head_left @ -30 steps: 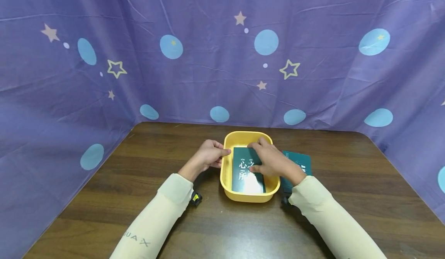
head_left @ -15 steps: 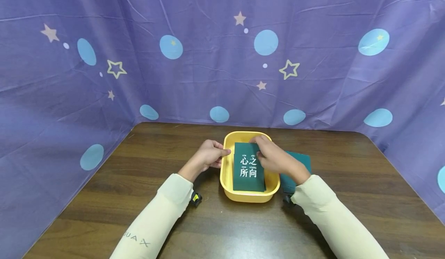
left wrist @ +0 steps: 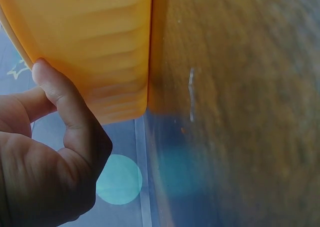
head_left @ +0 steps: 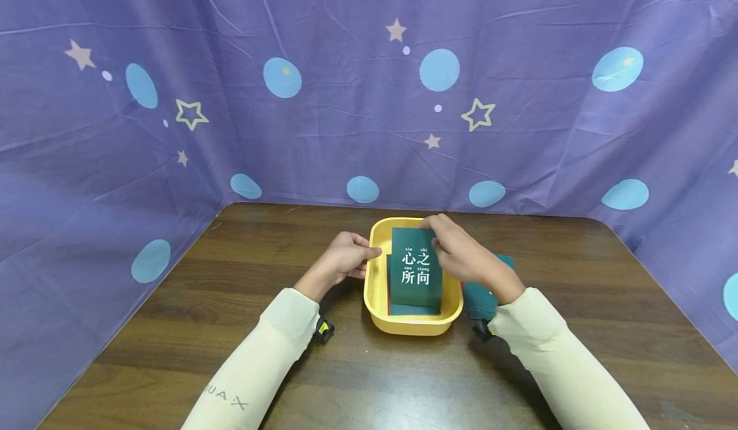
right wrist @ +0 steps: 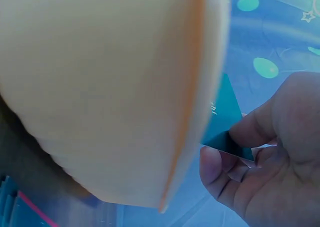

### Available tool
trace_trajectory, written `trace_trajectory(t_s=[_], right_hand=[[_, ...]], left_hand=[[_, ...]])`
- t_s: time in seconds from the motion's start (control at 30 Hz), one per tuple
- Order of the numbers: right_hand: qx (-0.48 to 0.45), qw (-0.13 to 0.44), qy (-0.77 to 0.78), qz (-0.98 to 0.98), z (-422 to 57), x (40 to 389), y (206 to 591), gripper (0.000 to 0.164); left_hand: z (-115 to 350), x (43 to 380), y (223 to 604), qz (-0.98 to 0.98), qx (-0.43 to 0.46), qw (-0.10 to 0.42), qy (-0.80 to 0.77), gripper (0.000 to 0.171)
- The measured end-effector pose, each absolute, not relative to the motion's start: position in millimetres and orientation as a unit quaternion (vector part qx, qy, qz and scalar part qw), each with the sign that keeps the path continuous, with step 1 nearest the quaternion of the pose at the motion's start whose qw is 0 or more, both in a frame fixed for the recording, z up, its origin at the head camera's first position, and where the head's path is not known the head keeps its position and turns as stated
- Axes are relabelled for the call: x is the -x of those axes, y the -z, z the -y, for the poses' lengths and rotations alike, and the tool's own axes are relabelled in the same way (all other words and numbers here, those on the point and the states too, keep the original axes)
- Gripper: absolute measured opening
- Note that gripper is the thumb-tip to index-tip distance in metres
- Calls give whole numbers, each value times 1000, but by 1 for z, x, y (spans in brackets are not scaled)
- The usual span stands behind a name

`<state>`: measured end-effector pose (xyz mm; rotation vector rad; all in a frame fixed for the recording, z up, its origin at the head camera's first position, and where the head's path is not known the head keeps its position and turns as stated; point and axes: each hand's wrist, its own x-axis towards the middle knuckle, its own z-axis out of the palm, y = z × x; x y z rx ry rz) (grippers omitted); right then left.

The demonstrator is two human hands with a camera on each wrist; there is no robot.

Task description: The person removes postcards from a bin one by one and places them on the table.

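Observation:
My right hand (head_left: 464, 254) pinches the upper right edge of a dark green booklet (head_left: 416, 260) with white Chinese characters on its cover. In the right wrist view, thumb and fingers grip a corner of that booklet (right wrist: 225, 112). It is tilted, far end raised, over a yellow plastic basin (head_left: 412, 329). Beneath it in the basin lies another green booklet (head_left: 412, 310), mostly hidden, with a thin red edge. My left hand (head_left: 343, 256) grips the basin's left rim, thumb over the top; the left wrist view shows the hand (left wrist: 60, 147) at the basin's wall (left wrist: 105, 42).
More green booklet covers (head_left: 478, 300) lie on the wooden table (head_left: 288, 238) just right of the basin, partly behind my right wrist. A purple curtain (head_left: 346, 129) with stars and blue dots stands behind the table and along its left side.
My right hand has taken hold of the top booklet's edge and raised its far end, moving up and slightly right, exposing the booklet beneath. The left hand has stayed on the rim.

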<state>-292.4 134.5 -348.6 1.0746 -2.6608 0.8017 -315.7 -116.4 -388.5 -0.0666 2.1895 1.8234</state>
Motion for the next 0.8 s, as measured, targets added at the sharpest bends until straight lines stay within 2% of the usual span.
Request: trace_trajectory(t_s=[0.43, 0.8], right_hand=[[-362, 142, -293, 873, -150, 285, 325, 30], [-329, 177, -321, 870, -177, 283, 307, 30]], left_hand=[[119, 317, 391, -764, 18, 141, -629, 24], [118, 316, 390, -763, 18, 143, -630, 26]])
